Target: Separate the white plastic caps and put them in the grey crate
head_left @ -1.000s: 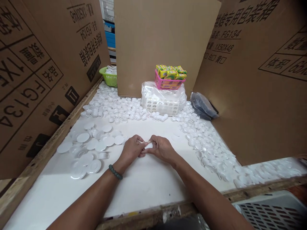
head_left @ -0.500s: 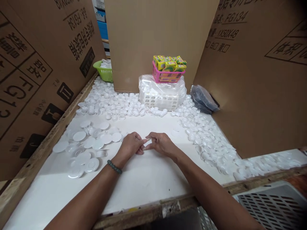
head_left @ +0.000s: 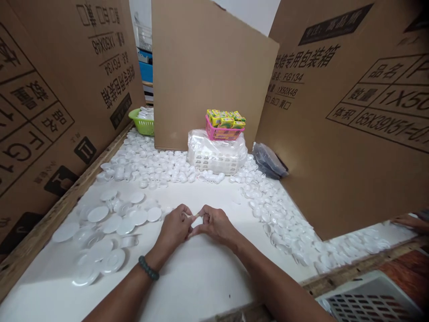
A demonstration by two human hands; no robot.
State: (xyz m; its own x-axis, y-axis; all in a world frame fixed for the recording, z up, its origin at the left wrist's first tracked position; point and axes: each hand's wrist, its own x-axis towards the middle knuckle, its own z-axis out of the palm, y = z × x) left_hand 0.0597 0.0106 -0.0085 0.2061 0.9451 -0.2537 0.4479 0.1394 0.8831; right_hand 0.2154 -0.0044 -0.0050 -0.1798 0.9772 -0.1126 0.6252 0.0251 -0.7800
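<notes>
Over the middle of the white table (head_left: 201, 277), my left hand (head_left: 177, 226) and my right hand (head_left: 216, 223) meet at the fingertips. Between them is a small white plastic piece (head_left: 197, 222), pinched from both sides; the fingers cover most of it and its exact kind does not show. Left of my hands lie several flat white discs (head_left: 98, 214) among small white cup-like parts. Nearest my left hand is a white disc (head_left: 154, 214). A dark beaded bracelet (head_left: 148, 268) circles my left wrist.
Small white plastic pieces (head_left: 278, 223) spread along the back and right. Behind stand a plastic-wrapped pack (head_left: 217, 158), a pink basket (head_left: 221, 133) of yellow boxes and a green basket (head_left: 142, 125). Cardboard sheets (head_left: 208, 80) wall the table. A grey crate (head_left: 368, 299) sits lower right, near another person's hand (head_left: 410, 222).
The view has tilted upward, so the table and my hands appear lower. Both hands keep their pinch on the small white piece, which shows slightly more. Another person's hand shows at right.
</notes>
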